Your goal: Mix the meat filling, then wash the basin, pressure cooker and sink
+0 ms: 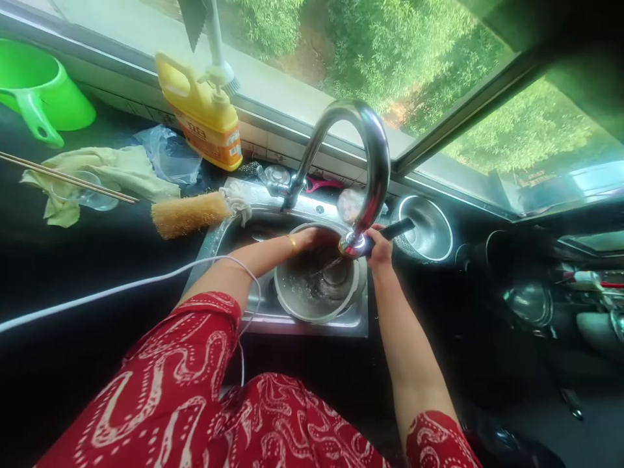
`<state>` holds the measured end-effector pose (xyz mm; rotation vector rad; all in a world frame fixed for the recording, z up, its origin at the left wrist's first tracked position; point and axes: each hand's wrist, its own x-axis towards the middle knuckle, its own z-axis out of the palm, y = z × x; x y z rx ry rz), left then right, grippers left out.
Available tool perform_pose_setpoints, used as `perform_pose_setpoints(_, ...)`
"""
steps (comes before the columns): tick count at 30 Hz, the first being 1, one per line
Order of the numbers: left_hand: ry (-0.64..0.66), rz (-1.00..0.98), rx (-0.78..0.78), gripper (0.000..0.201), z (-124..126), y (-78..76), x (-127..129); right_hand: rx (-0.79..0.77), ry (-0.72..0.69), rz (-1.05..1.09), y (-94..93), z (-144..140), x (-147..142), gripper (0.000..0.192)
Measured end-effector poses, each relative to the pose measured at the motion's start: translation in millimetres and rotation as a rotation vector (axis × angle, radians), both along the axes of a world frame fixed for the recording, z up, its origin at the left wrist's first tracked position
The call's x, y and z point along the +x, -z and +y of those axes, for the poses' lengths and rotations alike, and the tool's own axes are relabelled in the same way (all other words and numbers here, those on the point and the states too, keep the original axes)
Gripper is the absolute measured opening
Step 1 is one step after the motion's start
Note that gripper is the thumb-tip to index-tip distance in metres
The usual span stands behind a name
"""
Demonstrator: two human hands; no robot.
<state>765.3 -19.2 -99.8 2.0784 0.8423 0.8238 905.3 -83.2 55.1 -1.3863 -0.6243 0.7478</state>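
Steel pot [316, 286] sat in the sink [312, 322] mid-frame under the faucet [363, 162]. My left hand [312, 239] gripped its far rim, my right hand [379, 250] clutched the black handle [397, 229]. I reckoned tilting it toward the stream would rinse better.

Garment: red fabric, white swirling dotted paisley-like print, covering the torso, near edge of view.
Sleeves: short, same red print; left sleeve [205, 325] ends above the elbow, right sleeve [433, 435] a narrow cuff at the upper arm.
Forearms: both bare.
Left wrist: thin gold-coloured bangle [292, 244].
Cable: thin white cord [121, 289] from the far left, looping over the left sleeve.
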Motion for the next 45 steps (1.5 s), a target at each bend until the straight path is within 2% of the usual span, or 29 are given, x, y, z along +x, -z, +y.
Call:
perform_pose_setpoints(2,0.091,0.127,-0.037,0.039,-10.0,7.5,-23.2,0.014,0.005,-0.018,-0.1,-3.2,-3.8,0.020)
perform_pose_setpoints(4,0.205,0.272,-0.110,0.031,-22.7,7.2,-42.8,0.040,0.029,-0.009,-0.3,-7.9,-5.7,0.020)
perform_pose_setpoints(6,0.314,0.424,-0.238,0.014,-27.4,-1.9,-58.7,0.065,0.050,0.025,-0.1,-12.9,-6.1,0.020)
perform_pose_setpoints(7,0.313,0.464,-0.307,0.011,-22.9,-9.5,-66.2,0.075,0.063,0.040,0.2,-15.0,-6.1,0.020)
perform_pose_setpoints(8,0.241,0.457,-0.363,0.013,-12.7,-19.0,-73.9,0.081,0.073,0.050,0.5,-16.7,-6.2,0.020)
perform_pose_setpoints(9,0.087,0.394,-0.395,0.017,3.0,-29.9,-81.9,0.084,0.086,0.054,0.7,-17.8,-6.7,0.020)
perform_pose_setpoints(12,-0.619,-0.007,-0.394,0.030,70.6,-66.2,-103.7,0.093,0.118,0.027,-0.2,-18.2,-11.6,0.019)
perform_pose_setpoints(13,-0.731,-0.130,-0.412,0.036,93.4,-77.6,-108.2,0.095,0.129,0.013,-1.2,-17.8,-14.2,0.019)
perform_pose_setpoints(14,-0.741,-0.231,-0.441,0.044,113.1,-87.9,-110.7,0.093,0.143,-0.003,-2.6,-17.4,-16.9,0.019)
perform_pose_setpoints(16,-0.625,-0.333,-0.484,0.057,137.9,-103.5,-110.6,0.081,0.175,-0.031,-6.0,-17.4,-22.0,0.018)
perform_pose_setpoints(18,-0.508,-0.308,-0.445,0.063,138.5,-109.7,-106.9,0.069,0.193,-0.034,-9.3,-19.2,-25.8,0.018)
perform_pose_setpoints(20,-0.477,-0.226,-0.296,0.067,114.4,-103.6,-102.9,0.071,0.185,-0.019,-11.3,-22.9,-29.7,0.021)
perform_pose_setpoints(22,-0.399,-0.132,-0.140,0.067,69.8,-84.7,-97.1,0.084,0.166,-0.021,-12.1,-27.2,-36.0,0.023)
perform_pose_setpoints(23,-0.318,-0.075,-0.084,0.065,42.7,-71.2,-92.2,0.093,0.165,-0.035,-12.4,-29.1,-40.7,0.021)
perform_pose_setpoints(25,0.009,0.128,-0.112,0.057,-12.6,-40.3,-76.7,0.111,0.195,-0.087,-13.8,-31.7,-52.9,0.018)
perform_pose_setpoints(26,0.151,0.267,-0.152,0.059,-37.1,-24.6,-66.5,0.116,0.216,-0.119,-15.5,-32.4,-59.7,0.018)
perform_pose_setpoints(27,0.233,0.392,-0.173,0.064,-57.6,-10.2,-55.2,0.115,0.231,-0.153,-18.1,-33.1,-66.4,0.017)
perform_pose_setpoints(29,0.317,0.537,-0.140,0.067,-84.1,11.5,-32.1,0.109,0.237,-0.238,-26.2,-35.1,-77.3,0.016)
perform_pose_setpoints(30,0.335,0.552,-0.098,0.065,-90.5,17.7,-21.6,0.107,0.229,-0.292,-31.7,-36.6,-81.0,0.015)
perform_pose_setpoints(32,0.359,0.503,0.005,0.051,-94.1,20.7,-3.8,0.113,0.202,-0.411,-45.1,-40.9,-84.7,0.012)
perform_pose_setpoints(34,0.361,0.452,0.066,0.036,-92.0,14.2,9.5,0.127,0.170,-0.509,-59.7,-46.1,-85.1,0.011)
perform_pose_setpoints(36,0.332,0.431,0.059,0.039,-89.5,3.7,18.3,0.139,0.120,-0.556,-73.7,-50.7,-84.4,0.011)
perform_pose_setpoints(39,0.258,0.380,-0.067,0.040,-86.4,-8.7,19.6,0.168,0.026,-0.565,-90.4,-54.6,-84.9,0.011)
perform_pose_setpoints(42,0.109,0.214,-0.270,0.036,-78.2,-13.1,3.6,0.178,-0.081,-0.587,-100.4,-57.4,-88.2,0.011)
perform_pose_setpoints(44,-0.054,0.057,-0.486,0.040,-69.9,-13.3,-13.4,0.159,-0.139,-0.623,-103.4,-60.8,-91.7,0.012)
perform_pose_setpoints(45,-0.150,-0.038,-0.642,0.040,-65.8,-12.8,-22.4,0.145,-0.164,-0.647,-103.9,-63.1,-93.6,0.011)
